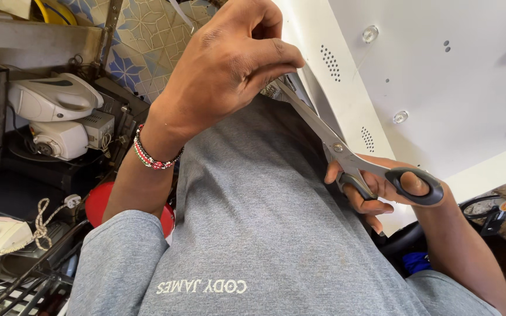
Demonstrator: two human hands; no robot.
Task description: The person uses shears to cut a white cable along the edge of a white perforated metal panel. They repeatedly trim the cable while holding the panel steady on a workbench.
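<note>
1. Gripped the scissors (346, 158) in the right hand (382, 190), thumb through one dark handle loop and fingers curled round the other; blades all but shut, pointing up toward the left hand.
2. Clenched the left hand (229, 64) into a tight pinch at the blade tips, thumb pressed on bent fingers over a small silvery piece (273, 89); could not tell what that piece was, most of it hidden under the fingers.
3. Met, piece and blade tips, just in front of the edge of the white panel (440, 88), above the grey shirt (253, 222), which filled the lower frame.
4. Judged the pinch very near the cutting edges: better placed a little back from the tips, fingertips clear of the closing line.
5. Judged the tips weak for a firm cut: better fed deeper toward the pivot, where the blades bite harder and slip less.
6. Judged the panel edge a risk: blades best angled away from it and from the round lenses (370, 33) dotted over its face.
7. Judged a slow, single squeeze safer than snipping, with the piece drawn taut by the pinching hand.
8. Wore a beaded bracelet (154, 158) on the left wrist, well clear of the blades.
</note>
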